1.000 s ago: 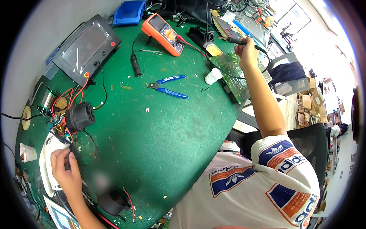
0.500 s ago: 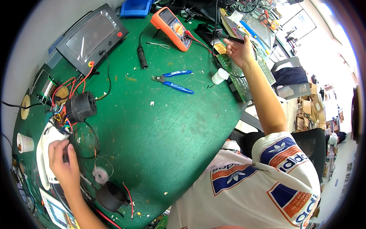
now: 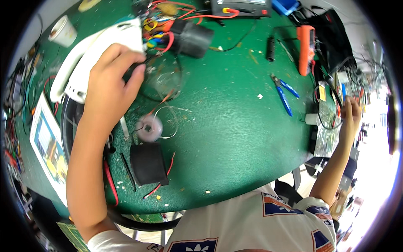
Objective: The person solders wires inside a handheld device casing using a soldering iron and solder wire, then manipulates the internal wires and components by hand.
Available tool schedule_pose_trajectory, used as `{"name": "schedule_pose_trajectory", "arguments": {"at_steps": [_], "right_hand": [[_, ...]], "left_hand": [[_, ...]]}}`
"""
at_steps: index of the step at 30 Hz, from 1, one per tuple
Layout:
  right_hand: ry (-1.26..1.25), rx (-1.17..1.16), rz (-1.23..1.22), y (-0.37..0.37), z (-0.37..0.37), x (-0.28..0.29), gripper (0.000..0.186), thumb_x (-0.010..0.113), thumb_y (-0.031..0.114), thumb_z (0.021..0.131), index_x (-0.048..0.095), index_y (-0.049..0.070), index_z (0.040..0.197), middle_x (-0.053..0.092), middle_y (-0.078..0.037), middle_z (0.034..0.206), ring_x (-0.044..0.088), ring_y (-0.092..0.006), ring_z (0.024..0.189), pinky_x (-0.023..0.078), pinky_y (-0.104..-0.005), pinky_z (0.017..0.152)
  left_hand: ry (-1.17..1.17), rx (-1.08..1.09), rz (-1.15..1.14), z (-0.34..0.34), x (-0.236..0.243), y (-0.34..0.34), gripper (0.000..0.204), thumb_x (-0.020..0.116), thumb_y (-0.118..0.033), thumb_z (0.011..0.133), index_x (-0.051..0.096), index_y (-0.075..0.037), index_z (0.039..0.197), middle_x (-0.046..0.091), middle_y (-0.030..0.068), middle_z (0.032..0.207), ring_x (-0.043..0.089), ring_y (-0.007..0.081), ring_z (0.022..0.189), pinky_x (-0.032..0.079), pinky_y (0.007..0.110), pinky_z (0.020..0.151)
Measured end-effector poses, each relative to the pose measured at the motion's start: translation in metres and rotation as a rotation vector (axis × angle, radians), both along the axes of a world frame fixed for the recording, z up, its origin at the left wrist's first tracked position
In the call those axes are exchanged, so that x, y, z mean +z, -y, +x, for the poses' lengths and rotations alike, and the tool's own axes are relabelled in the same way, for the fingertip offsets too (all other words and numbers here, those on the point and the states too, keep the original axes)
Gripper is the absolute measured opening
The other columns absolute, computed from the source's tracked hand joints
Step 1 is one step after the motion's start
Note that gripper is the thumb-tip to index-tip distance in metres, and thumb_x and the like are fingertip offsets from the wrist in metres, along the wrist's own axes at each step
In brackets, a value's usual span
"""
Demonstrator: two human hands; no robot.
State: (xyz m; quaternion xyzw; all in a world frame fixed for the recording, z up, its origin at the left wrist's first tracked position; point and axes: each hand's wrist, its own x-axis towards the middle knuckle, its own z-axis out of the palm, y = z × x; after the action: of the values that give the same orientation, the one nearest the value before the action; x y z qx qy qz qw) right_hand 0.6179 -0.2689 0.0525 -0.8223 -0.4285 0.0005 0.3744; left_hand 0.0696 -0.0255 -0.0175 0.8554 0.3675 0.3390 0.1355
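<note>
My left hand [image 3: 111,80] is closed over the white plastic housing [image 3: 119,35] at the left, its thumb and fingers around a dark part at the edge. Beside these fingers, coloured wires [image 3: 157,35] run to a black cylindrical part [image 3: 193,38]. My right hand [image 3: 351,111] is far off at the right edge, fingers bent around the end of a thin black handle that looks like a soldering iron's; its tip is not visible. A black cord [image 3: 321,117] loops near it, beside a small white cup [image 3: 311,119] and a green circuit board [image 3: 327,140].
Blue-handled cutters [image 3: 285,94] and an orange multimeter [image 3: 306,50] lie toward the right. A clear spool [image 3: 149,128] and a black curved piece [image 3: 148,164] are near my left forearm. A paper cup [image 3: 63,31] stands far left; a grey screen unit [image 3: 241,7] is at the back.
The view has turned left, so the bench things sit farther right. My right hand's fingers, partly spread before, are now more bent. My left hand stays on the white housing.
</note>
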Motion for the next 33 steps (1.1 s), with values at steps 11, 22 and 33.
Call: {"name": "schedule_pose_trajectory", "arguments": {"at_steps": [11,22,33], "right_hand": [[0.609,1.328,0.134,-0.214,-0.262,-0.008,0.024,0.076,0.0,0.078,0.07,-0.001,0.101,0.066,-0.015,0.109,0.066,-0.0275,0.099,0.053,-0.034,0.082],[0.581,1.68,0.4,-0.288,-0.303,-0.048,0.021,0.077,-0.002,0.077,0.069,0.0,0.096,0.066,-0.015,0.103,0.067,-0.0283,0.088,0.054,-0.0343,0.074],[0.68,1.65,0.414,-0.298,-0.305,-0.046,0.014,0.076,-0.004,0.076,0.069,-0.002,0.088,0.071,-0.017,0.094,0.069,-0.0265,0.075,0.054,-0.0316,0.066]], "left_hand": [[-0.171,0.143,0.361,-0.002,-0.006,-0.001,0.024,0.075,0.001,0.068,0.064,-0.006,0.088,0.059,0.007,0.11,0.058,0.0289,0.104,0.045,0.041,0.09],[-0.128,0.231,0.764,0.015,-0.047,-0.026,0.015,0.075,-0.014,0.07,0.07,-0.006,0.082,0.048,0.0193,0.133,0.043,0.0379,0.131,0.031,0.058,0.107],[-0.04,0.137,0.749,0.01,-0.053,-0.032,0.016,0.072,-0.008,0.071,0.07,-0.002,0.086,0.056,0.0189,0.12,0.053,0.0362,0.113,0.039,0.049,0.098]]}}
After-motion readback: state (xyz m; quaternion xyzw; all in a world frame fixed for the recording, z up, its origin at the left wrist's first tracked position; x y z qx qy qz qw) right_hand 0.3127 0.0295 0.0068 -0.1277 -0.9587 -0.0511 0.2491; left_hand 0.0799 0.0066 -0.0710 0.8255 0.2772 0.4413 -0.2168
